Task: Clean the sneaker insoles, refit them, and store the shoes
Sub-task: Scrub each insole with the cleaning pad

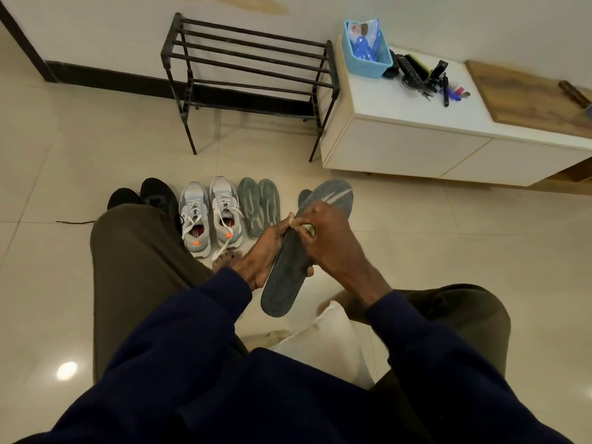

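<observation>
Glossy cream tile floor [416,238] with thin grout lines and a bright glare [66,370] at near left. White wall [96,27], tan-stained up top, with dark skirting [96,73]. A black metal rack [188,94] stands against it, just beside a low white cabinet [400,145] bearing a wood board [525,94] and a blue basket [365,59]

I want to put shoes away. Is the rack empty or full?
Empty: the rack shows only bare bars; the sneakers stand on the floor.
</observation>
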